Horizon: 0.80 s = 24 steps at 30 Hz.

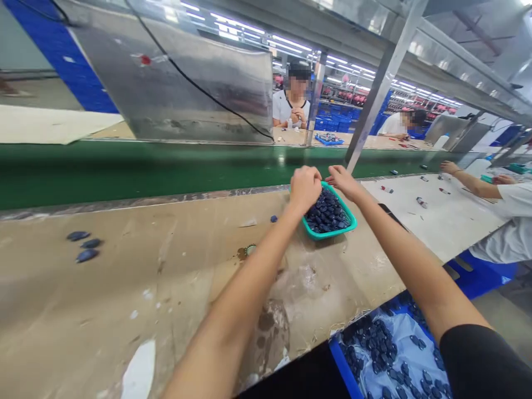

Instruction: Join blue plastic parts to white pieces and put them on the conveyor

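Observation:
A green plastic basket filled with small dark-blue oval plastic pieces stands on the worktable. My left hand is at its far left corner, fingers curled down and closed; whatever they hold is hidden. Across a small gap, my right hand is by the far right side of the rim, fingers stretched out to the left and partly apart, with nothing visible in them. Whether it touches the rim I cannot tell. One loose dark-blue piece lies left of the basket.
Three dark pieces lie far left on the tan worktable. Beyond runs a green conveyor belt. A metal post rises behind my right hand. Below right is a blue crate of pieces. A co-worker's arm reaches in at right.

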Each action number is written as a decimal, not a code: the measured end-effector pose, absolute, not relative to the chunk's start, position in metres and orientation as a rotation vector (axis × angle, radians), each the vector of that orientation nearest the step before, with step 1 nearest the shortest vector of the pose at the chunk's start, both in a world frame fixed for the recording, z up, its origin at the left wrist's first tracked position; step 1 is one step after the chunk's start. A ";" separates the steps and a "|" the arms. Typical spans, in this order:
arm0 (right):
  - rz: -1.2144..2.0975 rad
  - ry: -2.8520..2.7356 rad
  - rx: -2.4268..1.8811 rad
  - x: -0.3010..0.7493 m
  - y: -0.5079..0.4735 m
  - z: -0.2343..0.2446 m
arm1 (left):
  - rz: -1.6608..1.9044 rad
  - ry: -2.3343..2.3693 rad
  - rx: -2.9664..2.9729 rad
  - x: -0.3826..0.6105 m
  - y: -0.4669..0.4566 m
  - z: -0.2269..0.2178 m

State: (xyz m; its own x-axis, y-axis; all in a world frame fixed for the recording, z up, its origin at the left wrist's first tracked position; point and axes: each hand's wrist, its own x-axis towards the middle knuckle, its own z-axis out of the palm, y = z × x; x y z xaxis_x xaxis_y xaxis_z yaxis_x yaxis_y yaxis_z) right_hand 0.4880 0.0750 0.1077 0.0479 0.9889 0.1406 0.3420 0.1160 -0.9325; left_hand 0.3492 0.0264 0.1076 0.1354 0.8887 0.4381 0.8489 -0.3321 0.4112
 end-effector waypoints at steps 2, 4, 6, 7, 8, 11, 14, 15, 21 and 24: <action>0.887 -1.447 -1.403 0.501 0.070 0.111 | 0.581 1.859 2.307 0.319 0.031 0.120; 0.895 -1.436 -1.424 0.515 0.062 0.115 | 0.241 1.878 2.242 0.294 0.033 0.121; 0.895 -1.419 -1.437 0.528 0.052 0.117 | 0.056 1.864 2.170 0.279 0.032 0.111; 0.892 -1.409 -1.439 0.534 0.045 0.118 | -0.013 1.850 2.135 0.276 0.033 0.103; 0.888 -1.400 -1.437 0.540 0.038 0.119 | -0.067 1.833 2.105 0.274 0.034 0.095; 0.905 -1.396 -1.399 0.556 0.009 0.122 | -0.123 1.795 2.064 0.273 0.040 0.075; 0.991 -1.412 -1.358 0.580 -0.033 0.118 | -0.072 1.792 2.078 0.272 0.049 0.077; 1.016 -1.427 -1.349 0.589 -0.049 0.112 | -0.027 1.794 2.093 0.272 0.053 0.082; 0.356 -1.367 -1.499 0.620 -0.161 0.022 | 0.462 1.787 2.302 0.305 0.057 0.108; 0.179 -1.425 -1.572 0.617 -0.213 -0.030 | 0.553 1.659 2.501 0.340 0.040 0.099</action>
State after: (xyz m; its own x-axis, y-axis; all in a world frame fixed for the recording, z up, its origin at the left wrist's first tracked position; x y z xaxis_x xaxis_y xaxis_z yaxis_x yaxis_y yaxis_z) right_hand 0.6168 -0.2132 -0.0302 0.3044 0.8271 0.4724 0.6846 0.1549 -0.7123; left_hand 0.3401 0.0402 0.0995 0.3447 0.9055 0.2475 0.8729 -0.4062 0.2703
